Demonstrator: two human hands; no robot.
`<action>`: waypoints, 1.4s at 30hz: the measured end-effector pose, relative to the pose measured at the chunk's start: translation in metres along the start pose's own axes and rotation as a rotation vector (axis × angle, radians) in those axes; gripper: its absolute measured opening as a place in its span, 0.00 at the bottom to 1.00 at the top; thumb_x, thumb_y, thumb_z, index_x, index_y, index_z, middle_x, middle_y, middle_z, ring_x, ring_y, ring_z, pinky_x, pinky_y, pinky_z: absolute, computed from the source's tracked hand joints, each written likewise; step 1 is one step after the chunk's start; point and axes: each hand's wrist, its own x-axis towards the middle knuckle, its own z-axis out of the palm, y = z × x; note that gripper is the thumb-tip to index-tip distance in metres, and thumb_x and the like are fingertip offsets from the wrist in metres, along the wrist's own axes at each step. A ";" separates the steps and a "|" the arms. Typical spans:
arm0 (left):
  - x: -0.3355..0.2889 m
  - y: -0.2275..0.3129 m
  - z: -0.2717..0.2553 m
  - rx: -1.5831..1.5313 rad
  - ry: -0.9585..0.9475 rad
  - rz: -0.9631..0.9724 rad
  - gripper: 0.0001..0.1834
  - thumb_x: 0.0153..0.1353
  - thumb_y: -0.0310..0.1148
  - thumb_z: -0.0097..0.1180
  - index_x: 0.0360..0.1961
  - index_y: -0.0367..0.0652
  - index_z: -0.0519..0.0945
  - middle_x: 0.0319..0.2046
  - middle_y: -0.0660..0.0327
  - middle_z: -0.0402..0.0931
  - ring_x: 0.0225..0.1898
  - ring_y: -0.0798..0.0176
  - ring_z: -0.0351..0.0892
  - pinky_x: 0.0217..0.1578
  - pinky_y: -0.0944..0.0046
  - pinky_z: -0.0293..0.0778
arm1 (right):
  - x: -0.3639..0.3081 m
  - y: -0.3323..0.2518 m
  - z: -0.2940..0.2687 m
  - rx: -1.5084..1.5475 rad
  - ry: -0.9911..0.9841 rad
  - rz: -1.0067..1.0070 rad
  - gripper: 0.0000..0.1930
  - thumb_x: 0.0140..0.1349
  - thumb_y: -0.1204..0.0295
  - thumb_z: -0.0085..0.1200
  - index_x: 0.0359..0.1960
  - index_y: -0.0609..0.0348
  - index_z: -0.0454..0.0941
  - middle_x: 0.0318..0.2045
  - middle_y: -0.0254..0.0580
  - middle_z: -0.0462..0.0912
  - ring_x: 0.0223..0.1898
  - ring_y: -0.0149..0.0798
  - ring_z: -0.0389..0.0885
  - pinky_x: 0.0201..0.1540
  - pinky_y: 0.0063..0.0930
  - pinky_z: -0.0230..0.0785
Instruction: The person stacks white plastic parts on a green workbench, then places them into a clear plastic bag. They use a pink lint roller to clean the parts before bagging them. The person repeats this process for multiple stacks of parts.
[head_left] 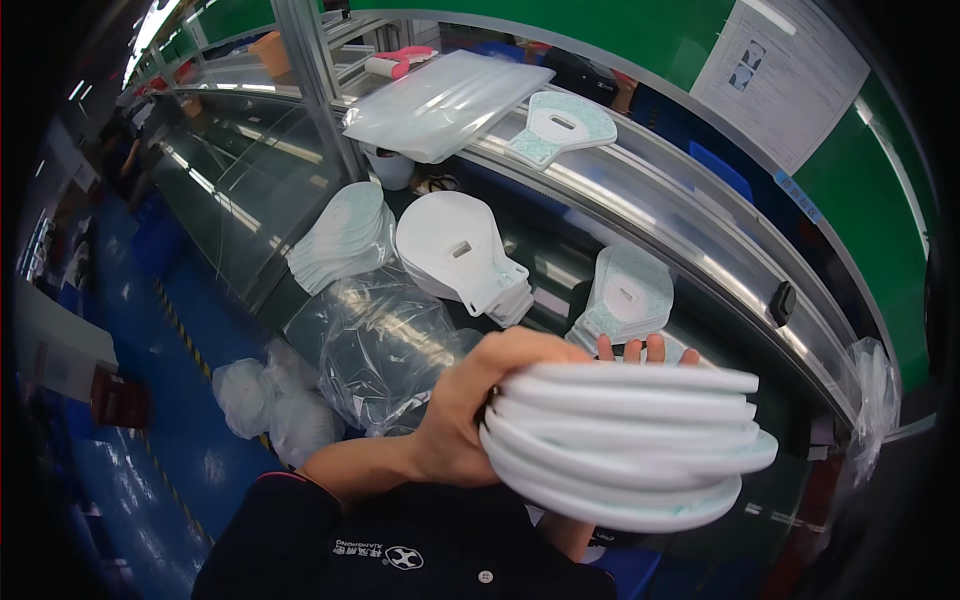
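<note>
Close in front of me is a stack of several white plastic panels [625,435] with rounded edges and pale green patches. My left hand [470,400] grips its left side, thumb side up and fingers partly hidden. Behind the stack, the fingertips of my right hand [640,350] stick up along the far edge; the stack hides its palm. Just beyond stands a pile of similar panels with green film [630,290]. Farther left sits a pile of plain white paddle-shaped panels [455,245], each with a slot. Another pile in clear wrap [345,235] lies left of that.
Crumpled clear plastic bags [385,340] lie left of my left hand. On the metal shelf [680,230] rest a stack of flat clear bags [450,95], a single panel [562,128] and a red-handled tape dispenser [400,62]. A metal post [310,80] rises at the back left.
</note>
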 end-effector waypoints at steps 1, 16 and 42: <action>0.001 0.002 -0.001 -0.006 0.058 -0.134 0.33 0.43 0.28 0.68 0.50 0.38 0.65 0.44 0.56 0.71 0.45 0.64 0.72 0.45 0.65 0.68 | -0.014 0.004 -0.006 -0.051 0.114 0.017 0.35 0.56 0.47 0.37 0.61 0.57 0.52 0.60 0.55 0.57 0.59 0.52 0.61 0.59 0.53 0.53; -0.172 -0.116 -0.064 1.568 -0.768 -0.535 0.38 0.54 0.37 0.53 0.64 0.46 0.51 0.62 0.47 0.51 0.62 0.49 0.55 0.58 0.53 0.55 | -0.035 -0.012 -0.049 -0.333 0.727 0.200 0.31 0.53 0.65 0.49 0.56 0.69 0.57 0.46 0.56 0.71 0.44 0.49 0.75 0.47 0.40 0.70; -0.016 -0.032 -0.155 1.447 -0.016 -0.731 0.13 0.62 0.36 0.42 0.30 0.38 0.74 0.22 0.48 0.76 0.29 0.46 0.77 0.32 0.49 0.69 | 0.007 0.083 0.033 -0.879 0.017 0.639 0.33 0.45 0.71 0.60 0.54 0.65 0.61 0.43 0.44 0.73 0.43 0.34 0.72 0.48 0.26 0.63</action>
